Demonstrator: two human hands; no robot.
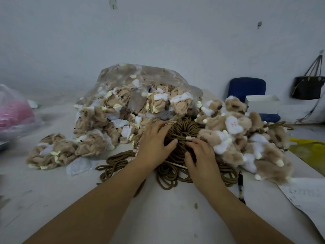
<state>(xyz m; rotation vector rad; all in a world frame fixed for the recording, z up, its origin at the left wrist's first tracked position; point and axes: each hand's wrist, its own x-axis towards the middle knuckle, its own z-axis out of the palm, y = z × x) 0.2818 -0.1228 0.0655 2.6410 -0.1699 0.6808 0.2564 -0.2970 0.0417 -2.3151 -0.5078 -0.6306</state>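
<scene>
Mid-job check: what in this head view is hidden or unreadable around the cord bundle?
Head view:
1. Whether the right hand pinches a strand of the brown cord bundle: its own curled fingers hide it.
2. Cord under the left hand: covered by the palm.
3. Writing on the paper sheet: too small; right edge cuts the sheet.
4. Contents of the pink bag: blurred by plastic, cut by left edge.

Big clear plastic bag (140, 74) sits on the white table (158, 217), tan plush pieces (112, 110) spilling from it. Right of the bag, more plush toys (246, 138) heaped up. Far left of it, a pink-filled bag (14, 111). Behind it to the right: blue chair (246, 87), white box (262, 103), dark handbag (307, 87). Nearer, to its right, a pen (241, 185) and a paper sheet (306, 196).
</scene>
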